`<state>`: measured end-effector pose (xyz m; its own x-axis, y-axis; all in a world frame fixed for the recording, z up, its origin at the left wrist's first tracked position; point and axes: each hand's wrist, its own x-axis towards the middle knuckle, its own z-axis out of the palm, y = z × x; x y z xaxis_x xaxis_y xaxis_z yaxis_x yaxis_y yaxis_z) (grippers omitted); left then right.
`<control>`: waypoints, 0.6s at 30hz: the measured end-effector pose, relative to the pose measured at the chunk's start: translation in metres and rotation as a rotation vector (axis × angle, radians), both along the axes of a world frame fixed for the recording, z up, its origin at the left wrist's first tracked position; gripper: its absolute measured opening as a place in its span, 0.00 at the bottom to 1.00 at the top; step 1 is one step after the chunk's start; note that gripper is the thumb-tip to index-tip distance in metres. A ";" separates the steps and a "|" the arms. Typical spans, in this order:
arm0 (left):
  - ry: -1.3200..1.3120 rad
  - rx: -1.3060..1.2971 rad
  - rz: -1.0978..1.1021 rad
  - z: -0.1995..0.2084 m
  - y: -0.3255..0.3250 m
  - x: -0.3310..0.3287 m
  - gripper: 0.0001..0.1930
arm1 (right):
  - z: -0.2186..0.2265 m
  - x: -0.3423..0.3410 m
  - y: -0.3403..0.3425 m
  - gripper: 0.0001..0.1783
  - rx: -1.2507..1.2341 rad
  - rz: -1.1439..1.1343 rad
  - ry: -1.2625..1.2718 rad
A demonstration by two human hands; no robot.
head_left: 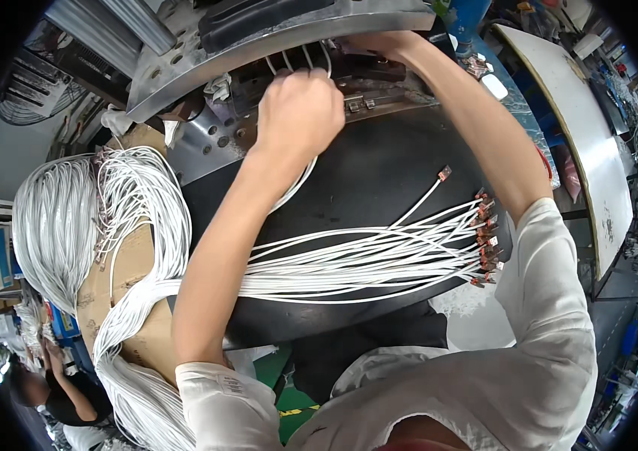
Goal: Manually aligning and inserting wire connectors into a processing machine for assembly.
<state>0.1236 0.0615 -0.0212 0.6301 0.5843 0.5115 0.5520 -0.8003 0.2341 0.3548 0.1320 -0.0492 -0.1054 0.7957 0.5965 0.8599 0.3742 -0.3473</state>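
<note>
My left hand (pixel 301 109) is closed around several white cables (pixel 305 177), whose upper ends run past my knuckles under the metal plate of a machine (pixel 281 51). My right hand (pixel 376 43) reaches beneath that plate at the right; its fingers are hidden. Just below it lies a dark metal fixture (pixel 368 103) with small metal parts. On the black work surface (pixel 386 169) a bundle of white cables (pixel 356 259) stretches to the right, ending in small orange-brown and metal connectors (pixel 487 239). One cable's connector (pixel 444 174) sticks out apart from the others.
Large coils of white cable (pixel 56 225) rest on cardboard (pixel 134 259) at the left, and more cable hangs below. Metal columns (pixel 134 22) rise at the back left. A white-topped table (pixel 582 135) stands at the right. Another person (pixel 71 387) sits at the lower left.
</note>
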 end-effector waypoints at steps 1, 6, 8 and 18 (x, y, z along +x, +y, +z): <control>0.062 -0.054 0.079 -0.009 0.014 -0.003 0.17 | -0.006 0.005 0.014 0.27 0.207 -0.004 -0.186; 0.171 -0.075 0.111 -0.027 0.042 -0.016 0.17 | -0.033 0.029 0.038 0.32 0.589 -0.077 -0.790; 0.111 -0.089 0.103 -0.025 0.043 -0.014 0.18 | -0.039 0.033 0.040 0.31 0.444 -0.090 -0.500; 0.155 0.001 0.140 -0.010 0.027 -0.019 0.24 | 0.038 -0.051 -0.044 0.28 -0.011 -0.008 -0.128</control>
<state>0.1041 0.0882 -0.0311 0.6145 0.6708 0.4153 0.6870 -0.7137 0.1363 0.3038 0.0876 -0.0109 -0.1735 0.8032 0.5699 0.9003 0.3639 -0.2388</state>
